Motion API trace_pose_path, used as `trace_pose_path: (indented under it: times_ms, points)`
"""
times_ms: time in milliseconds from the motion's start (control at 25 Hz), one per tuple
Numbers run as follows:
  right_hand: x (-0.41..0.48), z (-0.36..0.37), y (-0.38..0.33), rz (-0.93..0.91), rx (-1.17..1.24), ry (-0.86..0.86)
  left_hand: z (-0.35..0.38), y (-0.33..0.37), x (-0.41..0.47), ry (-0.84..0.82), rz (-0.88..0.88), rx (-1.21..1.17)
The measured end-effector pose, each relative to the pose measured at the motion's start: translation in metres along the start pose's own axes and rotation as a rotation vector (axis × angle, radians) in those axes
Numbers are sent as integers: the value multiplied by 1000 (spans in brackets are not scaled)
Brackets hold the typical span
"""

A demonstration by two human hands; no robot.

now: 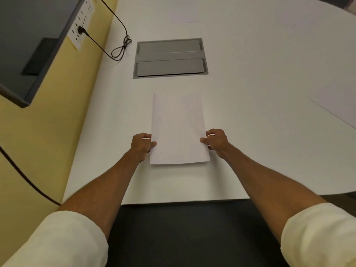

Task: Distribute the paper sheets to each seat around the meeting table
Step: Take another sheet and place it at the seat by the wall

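**Paper held at both long edges, low over the table**

Left hand and right hand each pinch the paper at a side edge, near its lower end. Thumbs on top, fingers curled under. Both grips closed on the paper. Can't tell if it's one sheet or a thin stack; it looks thin.

Location: paper spans the gap between the two grips, most of its length running forward past them toward the grey hatch set into the table. A short tail sits behind the grips, toward the person. Can't tell whether the far end touches the table or floats just above.

Handling, my read:
- Very light, no stiffness. Held from one end, the far part will droop or flap.
- Two-edge pinch keeps it flat; slight outward tension helps. Squeezing inward will bow it.
- Smooth paper on a smooth top slides easily, so it can skate once released. Set it down flat, then let go.
- Creases easily, so keep the pinch light, at the margin only.
- If it is a stack, sheets may cling; peel the top one with a thumb at a corner.

Other pale sheets lie well right of the right grip and one far ahead, so those seats look served. Black cable lies forward-left of the left grip, clear of the paper.
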State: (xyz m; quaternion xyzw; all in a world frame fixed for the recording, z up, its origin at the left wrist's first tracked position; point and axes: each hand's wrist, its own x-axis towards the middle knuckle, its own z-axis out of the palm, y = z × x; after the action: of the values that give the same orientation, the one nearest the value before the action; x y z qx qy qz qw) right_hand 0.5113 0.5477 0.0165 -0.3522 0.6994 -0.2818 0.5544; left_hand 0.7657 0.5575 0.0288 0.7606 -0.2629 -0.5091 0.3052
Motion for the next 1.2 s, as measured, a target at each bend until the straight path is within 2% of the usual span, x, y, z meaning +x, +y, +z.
trace_pose_path:
  times_ms: [360,840,1040,1120,1200]
  points:
    - [21,16,17,-46,-227,75,9,-25,27,89,1,177]
    - [23,37,32,-101,-356,92,3,-42,46,173,14,249]
    - [20,41,33,-151,-495,134,3,-44,43,208,21,277]
    - [16,44,35,-224,-610,180,3,-43,41,267,91,379]
    - [13,45,35,-326,-731,200,2,-42,38,279,244,546]
